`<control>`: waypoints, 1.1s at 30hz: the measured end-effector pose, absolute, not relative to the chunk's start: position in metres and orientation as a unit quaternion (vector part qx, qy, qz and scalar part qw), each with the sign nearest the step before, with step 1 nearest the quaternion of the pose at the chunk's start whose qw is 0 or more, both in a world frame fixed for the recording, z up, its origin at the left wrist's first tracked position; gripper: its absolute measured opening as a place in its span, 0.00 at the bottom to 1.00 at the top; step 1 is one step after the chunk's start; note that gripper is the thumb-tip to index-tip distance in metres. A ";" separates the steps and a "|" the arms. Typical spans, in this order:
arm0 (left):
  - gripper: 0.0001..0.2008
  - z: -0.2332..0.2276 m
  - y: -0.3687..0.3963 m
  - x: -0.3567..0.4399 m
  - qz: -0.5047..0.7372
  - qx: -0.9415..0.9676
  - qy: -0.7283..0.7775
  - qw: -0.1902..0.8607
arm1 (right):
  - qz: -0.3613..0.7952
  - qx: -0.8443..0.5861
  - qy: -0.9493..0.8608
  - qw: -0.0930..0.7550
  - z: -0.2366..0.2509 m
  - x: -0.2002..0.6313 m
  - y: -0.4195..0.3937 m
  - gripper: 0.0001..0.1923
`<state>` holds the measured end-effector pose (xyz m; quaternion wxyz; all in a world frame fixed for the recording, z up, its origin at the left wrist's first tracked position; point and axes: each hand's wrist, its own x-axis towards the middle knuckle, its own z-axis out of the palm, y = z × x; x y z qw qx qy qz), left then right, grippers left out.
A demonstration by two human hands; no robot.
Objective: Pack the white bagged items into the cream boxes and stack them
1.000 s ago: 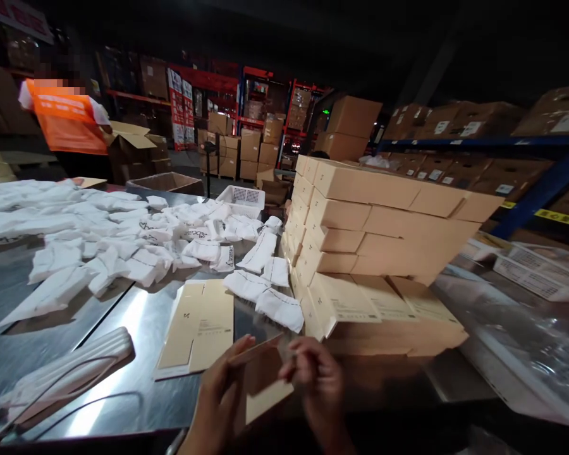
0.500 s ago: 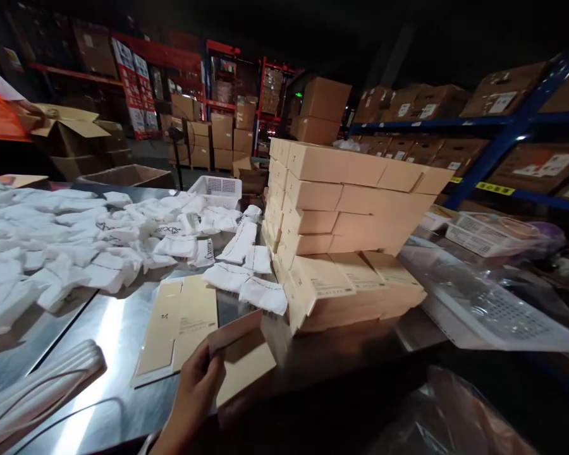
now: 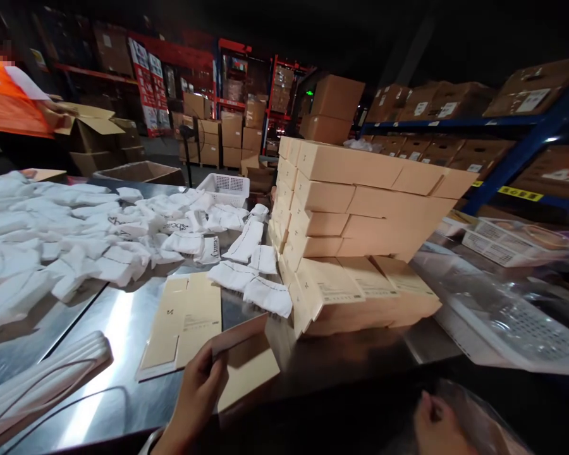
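My left hand (image 3: pixel 201 385) grips an open, partly folded cardboard box (image 3: pixel 251 370) by its near left side, above the table edge. My right hand (image 3: pixel 434 420) is at the lower right, a little blurred, with its fingers curled. Whatever it may hold is hidden. Beside it lies a clear plastic bag (image 3: pixel 486 411) with something brownish inside. Flat cardboard blanks (image 3: pixel 196 316) with small print lie on the metal table (image 3: pixel 95 385), left of the held box. Beyond them are several white soft packets (image 3: pixel 265 297), some with black lettering.
A tall stack of cardboard boxes (image 3: pixel 332 196) stands on the table's right. White plastic baskets (image 3: pixel 507 341) are to its right, near blue shelving (image 3: pixel 516 161). A white ridged bundle with a cord (image 3: pixel 52 379) lies front left. A person in orange (image 3: pixel 9 101) stands back left.
My right hand has come into view at the lower right, beside the plastic bag. My left hand keeps hold of the cardboard box. The view has turned slightly left.
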<state>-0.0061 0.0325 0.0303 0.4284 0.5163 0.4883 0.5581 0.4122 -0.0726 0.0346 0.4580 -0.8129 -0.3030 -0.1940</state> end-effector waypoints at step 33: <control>0.13 0.031 0.044 -0.016 0.566 0.791 0.206 0.107 | 0.146 -0.212 -0.746 0.614 0.035 0.176 0.045 0.17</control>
